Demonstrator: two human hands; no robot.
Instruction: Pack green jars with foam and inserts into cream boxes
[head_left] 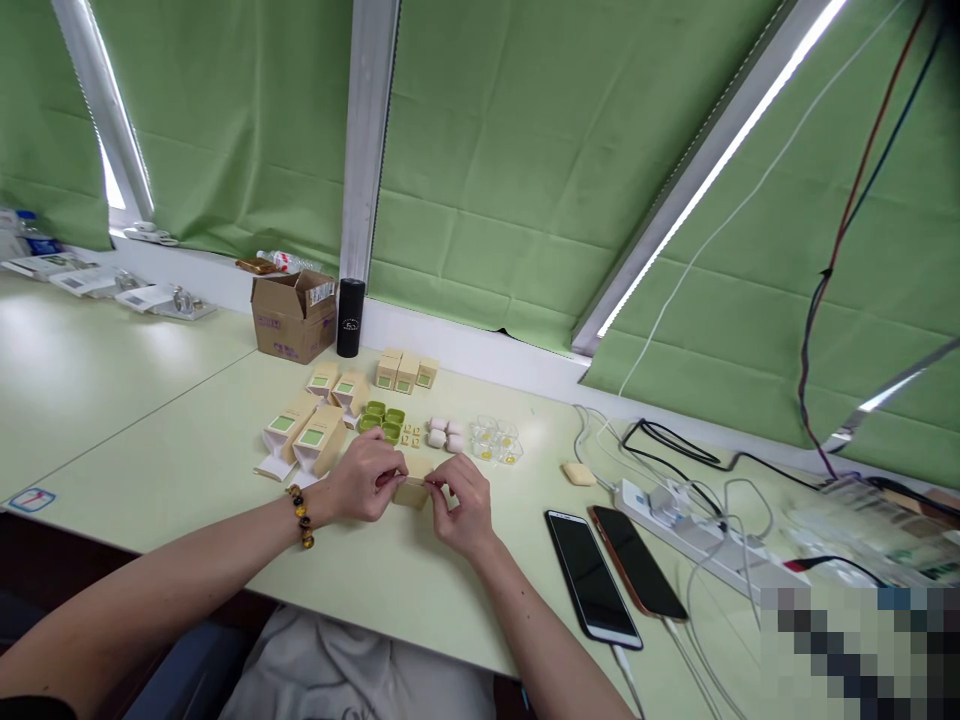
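A small tan cardboard box (412,490) stands between my hands near the front of the table. My left hand (367,477), with a beaded bracelet at the wrist, pinches the box's upper left edge. Fingers of my right hand (463,500) are closed on its upper right edge. Just beyond lie several green square cups (382,420), tiny yellow pieces (410,436), white and pinkish rounded pieces (445,435) and clear cups with yellow spots (496,440). To the left are open tan boxes (319,440) with green labels. The inside of the held box is hidden.
Closed tan boxes (406,371) stand farther back, beside a black tumbler (349,318) and a brown carton (294,318). On the right are two phones (592,578), a beige soft pad (578,473) and a white power strip (686,535) with tangled cables.
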